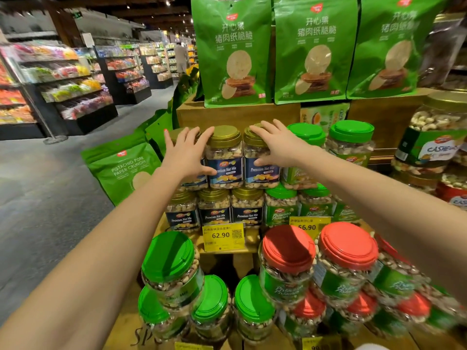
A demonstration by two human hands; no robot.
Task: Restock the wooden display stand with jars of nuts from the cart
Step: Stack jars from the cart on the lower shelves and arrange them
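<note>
Green-lidded jars (171, 258) and red-lidded jars (288, 251) of nuts are stacked along the front edge of the wooden stand (237, 114), closest to the viewer, with two bare forearms (88, 261) reaching over them. One tier up, behind a yellow price tag (223, 236), three gold-lidded nut mix jars (214, 210) stand in a row, and three more sit on top of them. The left hand (187, 152) lies with fingers spread and straight over the leftmost top jar (195, 184), near the stand's left edge, its thumb touching the label of the middle top jar (225, 157). The right hand (278, 145) is likewise splayed, fingers across the lid of the rightmost top jar (262, 173), thumb against its front. Neither hand has its fingers closed round a jar. Pistachio jars (305, 140) with green lids stand just beside, to the right. Green snack bags (232, 51) stand on the top level.
</note>
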